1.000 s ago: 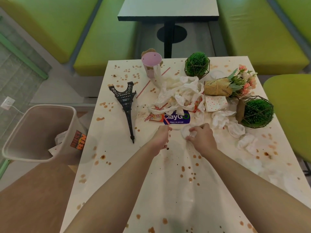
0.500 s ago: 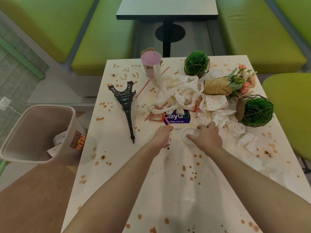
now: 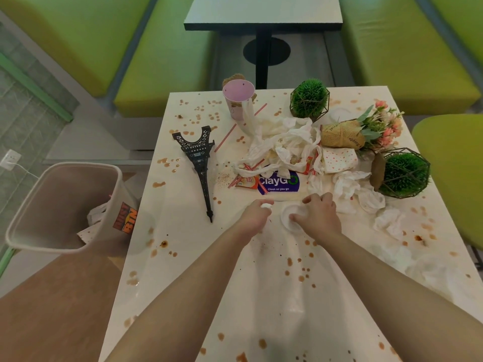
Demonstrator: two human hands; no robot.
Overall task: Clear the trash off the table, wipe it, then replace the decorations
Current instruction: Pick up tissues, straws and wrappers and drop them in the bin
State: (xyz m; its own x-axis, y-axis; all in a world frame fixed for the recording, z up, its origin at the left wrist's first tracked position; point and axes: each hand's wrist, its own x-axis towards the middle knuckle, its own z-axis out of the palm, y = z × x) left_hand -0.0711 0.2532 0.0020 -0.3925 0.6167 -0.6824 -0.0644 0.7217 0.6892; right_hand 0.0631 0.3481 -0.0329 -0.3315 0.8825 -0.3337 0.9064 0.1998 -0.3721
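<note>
The white table [image 3: 274,304] is spattered with brown drops. My left hand [image 3: 254,218] grips a small white wad [image 3: 266,205] near the table's middle. Just to its right, my right hand [image 3: 320,214] pinches a small round white cup [image 3: 288,218] that sits on the tabletop. Beyond the hands lie a pile of crumpled tissues and wrappers [image 3: 285,147], a ClayGo sign [image 3: 278,182], red straws [image 3: 225,138] and a pink cup [image 3: 239,99]. The decorations are a black Eiffel tower model [image 3: 201,163] lying flat, two green ball plants [image 3: 309,100] [image 3: 402,175] and a paper-wrapped bouquet [image 3: 360,131].
A beige dust bin [image 3: 62,205] with some paper inside stands on the floor off the table's left edge. More crumpled tissues [image 3: 366,195] lie at the right. Green benches and a second table [image 3: 262,10] stand beyond; a green chair [image 3: 454,173] is at the right.
My right hand has brought the small white cup down onto the table and now lies over it. My left hand has stayed where it was, holding the wad.
</note>
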